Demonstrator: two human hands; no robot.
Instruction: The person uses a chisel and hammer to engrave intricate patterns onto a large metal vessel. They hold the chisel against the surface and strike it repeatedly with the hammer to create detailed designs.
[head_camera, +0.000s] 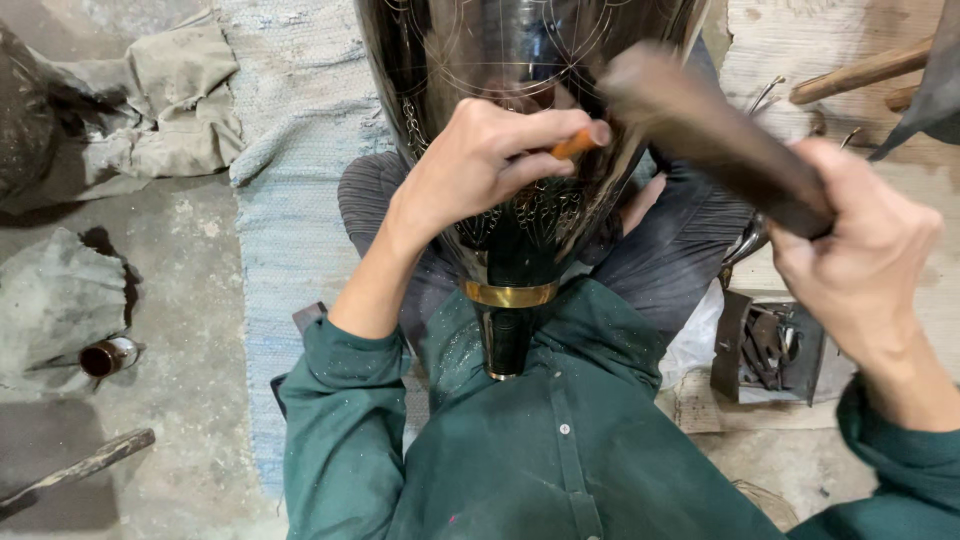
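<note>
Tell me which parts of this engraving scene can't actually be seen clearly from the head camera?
- Tall black engraved metal vase: its top is cut off by the upper edge of the head view.
- Orange-tipped thin chisel: its working end is hidden behind the left hand.
- Dark wooden mallet: smeared by motion blur; the right hand covers its grip.
- Open grey metal tool box: contents too small and dark to identify.

My left hand (480, 160) pinches a slim orange-tipped chisel (578, 143) against the large glossy black metal vase (520, 60) with scribed patterns resting between my knees. My right hand (860, 260) grips a blurred dark wooden mallet (700, 125).
</note>
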